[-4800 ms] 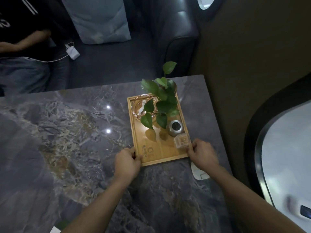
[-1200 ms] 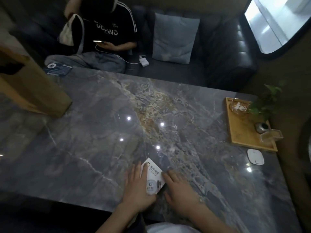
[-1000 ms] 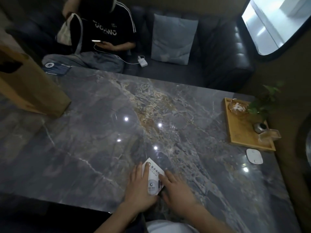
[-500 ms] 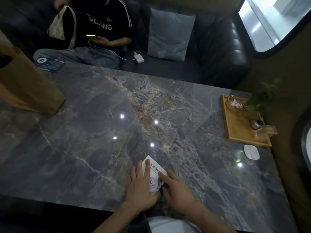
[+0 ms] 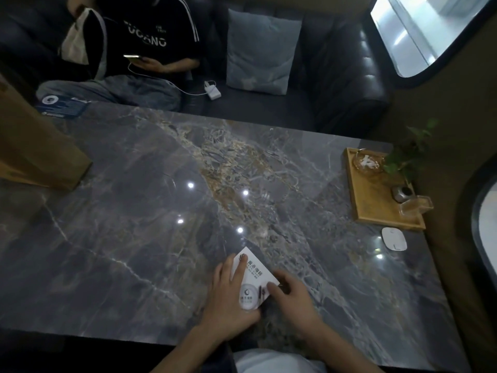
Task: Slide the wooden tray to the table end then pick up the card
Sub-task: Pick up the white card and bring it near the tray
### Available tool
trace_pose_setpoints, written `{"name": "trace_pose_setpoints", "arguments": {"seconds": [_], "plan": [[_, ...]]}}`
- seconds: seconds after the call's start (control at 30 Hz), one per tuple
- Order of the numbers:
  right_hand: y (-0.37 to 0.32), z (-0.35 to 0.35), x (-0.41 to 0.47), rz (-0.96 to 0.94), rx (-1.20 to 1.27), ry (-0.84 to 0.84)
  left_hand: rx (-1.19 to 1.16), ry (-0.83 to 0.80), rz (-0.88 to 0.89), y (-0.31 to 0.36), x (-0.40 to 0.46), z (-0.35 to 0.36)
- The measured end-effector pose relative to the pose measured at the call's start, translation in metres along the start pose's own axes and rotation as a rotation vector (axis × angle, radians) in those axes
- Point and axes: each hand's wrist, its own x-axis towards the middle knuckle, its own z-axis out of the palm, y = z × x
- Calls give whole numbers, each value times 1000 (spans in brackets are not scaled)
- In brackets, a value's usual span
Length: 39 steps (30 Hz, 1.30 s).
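Note:
The white card lies near the front edge of the grey marble table. My left hand covers its left side, with the index finger stretched on top and the thumb at its near corner. My right hand touches the card's right edge with its fingertips, fingers apart. The wooden tray sits at the table's right end, away from both hands. It carries a green plant, a glass dish, a small metal pot and a clear box.
A white puck lies just in front of the tray. A brown paper bag stands at the table's left, and a blue leaflet lies at the far left corner. A person sits on the dark sofa behind the table.
Earlier both hands held the tray's near edge; they have since been on the card. Over the last second the left fingers have crept a little further across the card, which has stayed put.

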Motion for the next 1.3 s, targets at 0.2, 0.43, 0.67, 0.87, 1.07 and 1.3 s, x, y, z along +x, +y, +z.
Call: {"name": "trace_pose_setpoints", "arguments": {"seconds": [0.2, 0.43, 0.67, 0.87, 1.07, 1.3], "plan": [[15, -34, 5, 114, 188, 31, -143, -47, 78, 30, 10, 1], [30, -91, 6, 159, 390, 40, -337, 21, 67, 75, 28, 7], [53, -149, 3, 161, 509, 89, -548, 11, -117, 107, 50, 45], [75, -194, -1, 223, 676, 145, -644, -17, -178, 149, 64, 70], [92, -235, -7, 214, 689, 204, -727, -45, -219, 191, 81, 93], [110, -276, -11, 198, 694, 303, -786, -108, -239, 238, 100, 119]]}}
